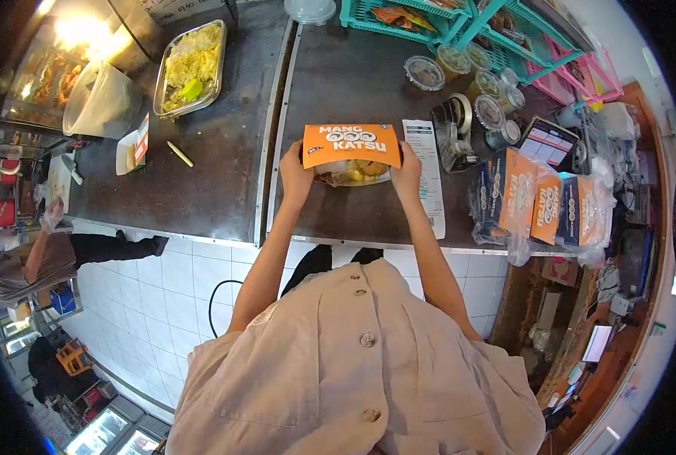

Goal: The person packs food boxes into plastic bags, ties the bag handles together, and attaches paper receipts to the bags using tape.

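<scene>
On the dark counter in front of me is a takeaway food box [352,146] with an orange printed cover. Fried food and something yellow [357,173] show at its near side, below the cover's edge. My left hand [296,173] grips the box's left side, and my right hand [406,173] grips its right side. Fingers of both hands are partly hidden behind the box. Just right of my right hand lies a long printed receipt [427,182].
Wrapped orange-and-black cartons [516,193] sit at the right. Behind them are a tape dispenser [455,133], lidded sauce cups [490,112] and teal baskets [406,19]. A tray of shredded yellow food [194,64] and a marker-like stick [180,154] lie left. Another person [38,262] stands far left.
</scene>
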